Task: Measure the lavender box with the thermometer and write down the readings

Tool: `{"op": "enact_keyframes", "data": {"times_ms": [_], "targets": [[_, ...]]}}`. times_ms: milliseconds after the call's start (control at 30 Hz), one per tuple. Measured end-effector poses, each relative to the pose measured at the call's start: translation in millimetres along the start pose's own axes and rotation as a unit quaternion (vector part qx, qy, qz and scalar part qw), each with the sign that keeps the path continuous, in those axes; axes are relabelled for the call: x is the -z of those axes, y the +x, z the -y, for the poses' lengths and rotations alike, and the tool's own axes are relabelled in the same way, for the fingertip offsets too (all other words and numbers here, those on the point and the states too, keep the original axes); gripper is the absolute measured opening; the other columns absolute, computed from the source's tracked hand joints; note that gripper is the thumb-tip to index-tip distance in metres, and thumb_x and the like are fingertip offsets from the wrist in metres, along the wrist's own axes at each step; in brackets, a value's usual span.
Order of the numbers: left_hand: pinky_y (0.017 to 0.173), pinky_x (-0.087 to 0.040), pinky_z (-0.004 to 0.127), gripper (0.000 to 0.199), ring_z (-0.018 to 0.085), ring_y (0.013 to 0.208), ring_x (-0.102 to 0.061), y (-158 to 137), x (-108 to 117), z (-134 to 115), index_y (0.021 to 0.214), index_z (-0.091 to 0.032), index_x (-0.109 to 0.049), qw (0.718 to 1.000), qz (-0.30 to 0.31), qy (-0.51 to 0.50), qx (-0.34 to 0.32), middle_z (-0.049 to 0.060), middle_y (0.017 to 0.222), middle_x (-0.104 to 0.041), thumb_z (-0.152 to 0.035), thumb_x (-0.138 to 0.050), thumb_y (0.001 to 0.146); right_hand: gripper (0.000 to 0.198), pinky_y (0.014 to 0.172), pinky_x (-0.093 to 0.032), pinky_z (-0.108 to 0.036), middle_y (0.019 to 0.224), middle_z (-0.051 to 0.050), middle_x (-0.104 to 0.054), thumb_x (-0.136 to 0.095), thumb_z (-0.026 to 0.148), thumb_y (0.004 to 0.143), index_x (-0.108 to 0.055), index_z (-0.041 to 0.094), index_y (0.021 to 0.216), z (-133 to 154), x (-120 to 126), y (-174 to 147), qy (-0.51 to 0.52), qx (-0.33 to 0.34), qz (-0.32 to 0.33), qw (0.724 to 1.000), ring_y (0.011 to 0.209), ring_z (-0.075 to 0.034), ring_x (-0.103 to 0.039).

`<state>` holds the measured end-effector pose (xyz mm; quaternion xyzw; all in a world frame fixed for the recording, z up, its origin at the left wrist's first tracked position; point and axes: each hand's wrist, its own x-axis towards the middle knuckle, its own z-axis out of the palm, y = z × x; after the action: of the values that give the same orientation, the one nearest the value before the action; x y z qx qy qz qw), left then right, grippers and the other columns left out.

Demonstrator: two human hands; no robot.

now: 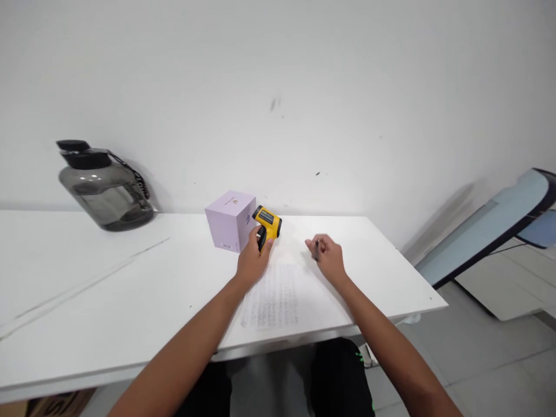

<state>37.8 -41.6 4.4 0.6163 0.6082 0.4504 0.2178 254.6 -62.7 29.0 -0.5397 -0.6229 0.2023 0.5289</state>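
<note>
My left hand (253, 259) is wrapped round the handle of a yellow and black infrared thermometer gun (272, 222), held up over the table. My right hand (329, 256) is closed some way to the right of it, over the tabletop. Between its fingers shows a small dark object (317, 251), too blurred to name. Just left of the thermometer stands a lilac box (226, 223). Below and between my hands, a printed sheet of paper (271, 298) lies on the white table (165, 301), its text smeared.
A large grey see-through water bottle (108, 191) with a black lid stands at the back left, near the wall. The table's right edge is close to my right forearm. Beyond it leans a large dark-rimmed panel (490, 223). Part of a cardboard box (65, 404) shows under the table at lower left.
</note>
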Motion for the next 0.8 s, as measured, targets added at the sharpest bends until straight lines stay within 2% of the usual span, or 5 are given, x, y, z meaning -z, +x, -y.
{"op": "enact_keyframes", "data": {"times_ms": [100, 233, 333, 500, 800], "targets": [[0.085, -0.051, 0.042, 0.062, 0.030, 0.108, -0.066, 1.1, -0.8, 0.4, 0.147, -0.025, -0.039, 1.000, 0.001, -0.002, 0.001, 0.012, 0.125, -0.067, -0.055, -0.047, 0.093, 0.047, 0.059, -0.042, -0.029, 0.057, 0.000, -0.056, -0.051, 0.059, 0.091, -0.060, 0.022, 0.064, -14.0, -0.7, -21.5, 0.013, 0.000, 0.066, 0.998, 0.058, -0.016, -0.053], [0.088, -0.050, 0.044, 0.063, 0.032, 0.112, -0.065, 1.8, -0.5, -0.5, 0.147, -0.025, -0.038, 1.000, 0.000, -0.003, 0.005, 0.013, 0.128, -0.066, -0.055, -0.047, 0.093, 0.052, 0.047, -0.033, -0.027, 0.063, 0.001, -0.062, -0.039, 0.064, 0.095, -0.067, 0.020, 0.094, -29.3, -13.4, -25.3, 0.131, -0.069, 0.159, 0.976, 0.045, -0.012, -0.040], [0.088, -0.050, 0.044, 0.063, 0.032, 0.113, -0.065, 2.2, 0.1, -1.6, 0.148, -0.025, -0.036, 1.000, 0.009, -0.001, 0.013, 0.013, 0.128, -0.065, -0.054, -0.045, 0.093, 0.053, 0.048, -0.033, -0.027, 0.056, 0.001, -0.059, -0.044, 0.064, 0.093, -0.067, 0.018, 0.081, -30.5, -17.8, -20.1, 0.146, -0.110, 0.141, 0.973, 0.044, -0.012, -0.039], [0.089, -0.049, 0.044, 0.062, 0.032, 0.114, -0.064, 1.0, 0.5, -3.2, 0.147, -0.024, -0.036, 1.000, 0.021, 0.005, 0.006, 0.014, 0.128, -0.065, -0.055, -0.043, 0.094, 0.048, 0.061, -0.042, -0.028, 0.050, 0.000, -0.052, -0.057, 0.053, 0.089, -0.056, 0.021, 0.053, -21.0, -11.8, -19.5, 0.064, -0.097, 0.148, 0.982, 0.058, -0.016, -0.053], [0.084, -0.050, 0.041, 0.061, 0.030, 0.106, -0.067, 0.4, 1.3, -4.2, 0.147, -0.024, -0.036, 0.999, 0.029, 0.020, -0.003, 0.013, 0.125, -0.065, -0.056, -0.040, 0.095, 0.045, 0.062, -0.042, -0.029, 0.051, 0.000, -0.051, -0.055, 0.042, 0.088, -0.049, 0.023, 0.047, -22.4, -13.9, -17.5, 0.039, -0.100, 0.153, 0.982, 0.065, -0.018, -0.057]]}}
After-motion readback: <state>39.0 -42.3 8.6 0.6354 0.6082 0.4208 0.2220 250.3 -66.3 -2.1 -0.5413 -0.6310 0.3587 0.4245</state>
